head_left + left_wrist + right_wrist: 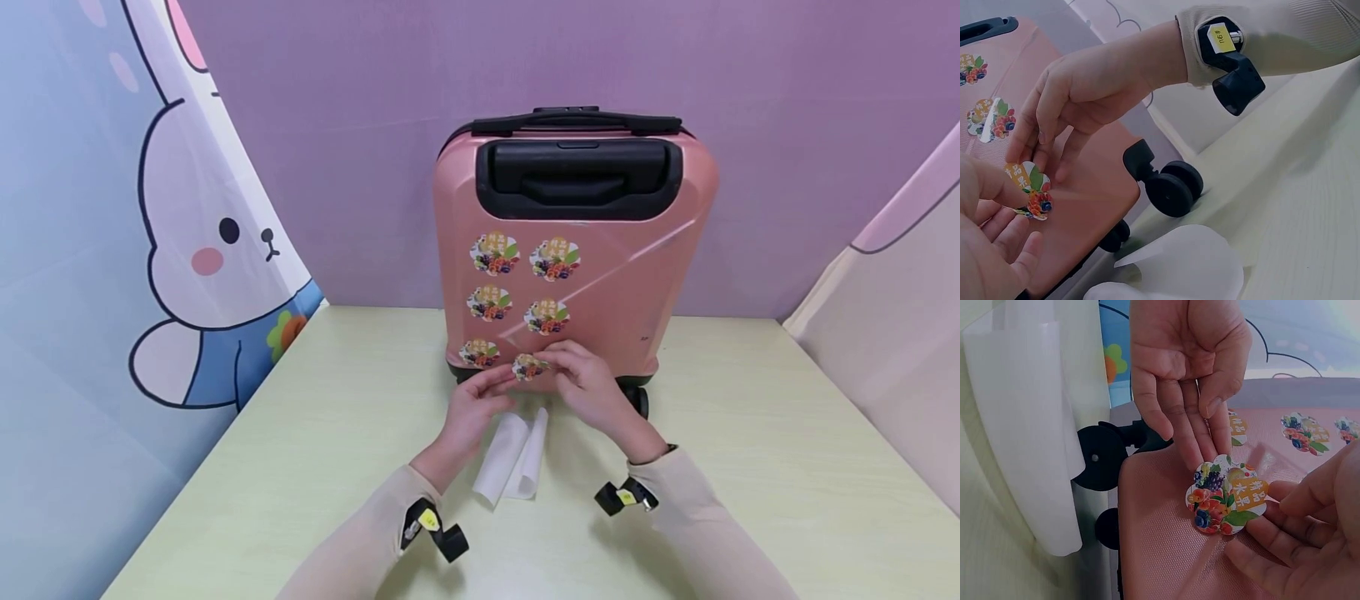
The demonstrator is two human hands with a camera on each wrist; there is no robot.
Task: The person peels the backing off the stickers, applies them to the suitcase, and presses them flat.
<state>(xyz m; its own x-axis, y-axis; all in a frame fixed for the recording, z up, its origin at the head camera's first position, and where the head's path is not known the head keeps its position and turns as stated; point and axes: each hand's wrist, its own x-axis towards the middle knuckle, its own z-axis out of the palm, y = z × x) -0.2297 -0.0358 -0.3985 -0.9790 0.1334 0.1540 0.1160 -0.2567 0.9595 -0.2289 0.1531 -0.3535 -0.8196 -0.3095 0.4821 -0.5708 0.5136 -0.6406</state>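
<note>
A round fruit-print sticker (530, 367) with scalloped edges is between both hands, close to the lower front of a pink suitcase (630, 292). My right hand (596, 392) pinches its right edge with the fingertips. From the left, my left hand (472, 408) touches the sticker with extended fingers, its thumb lower down. In the right wrist view, the sticker (1225, 497) shows its printed face, with the left fingertips at its upper edge. Matching stickers, such as this one (555, 258), are on the suitcase in two columns; the nearest is the bottom left one (478, 353).
Curled white backing paper (502, 458) lies on the pale table (360, 400) below the hands. Black wheels (1172, 187) support the suitcase, which has a black handle recess (577, 179) at its top. A purple backdrop (337, 167) hangs behind, beside a rabbit-print curtain (75, 333).
</note>
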